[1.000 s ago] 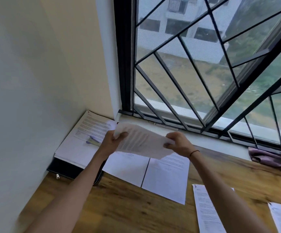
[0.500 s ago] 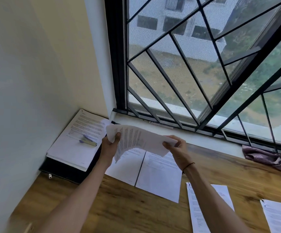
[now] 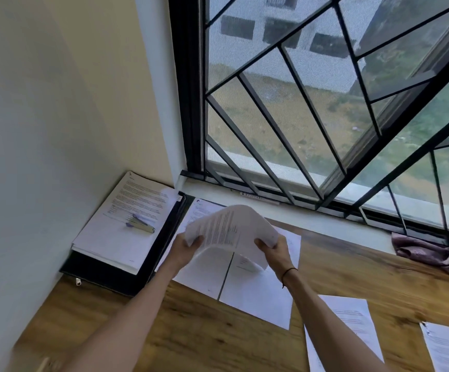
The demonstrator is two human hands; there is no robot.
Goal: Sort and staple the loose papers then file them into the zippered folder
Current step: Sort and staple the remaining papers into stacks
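A bowed sheaf of printed papers (image 3: 231, 229) hangs above the wooden table, gripped at its left edge by my left hand (image 3: 184, 249) and at its right corner by my right hand (image 3: 274, 251). Under it two white sheets (image 3: 255, 296) lie side by side on the table. A black zippered folder (image 3: 105, 272) lies in the left corner against the wall. A stack of papers (image 3: 126, 224) rests on the folder, with a purple stapler (image 3: 140, 224) on top.
More loose sheets lie at the lower right (image 3: 357, 326) and at the right edge (image 3: 448, 347). A purple cloth (image 3: 432, 253) is bunched on the sill. The barred window (image 3: 298, 116) runs along the table's far side, and the wall (image 3: 43, 130) closes the left.
The held papers have bent from nearly flat into a raised arch, with both hands drawing closer together. The view has shifted left and down.
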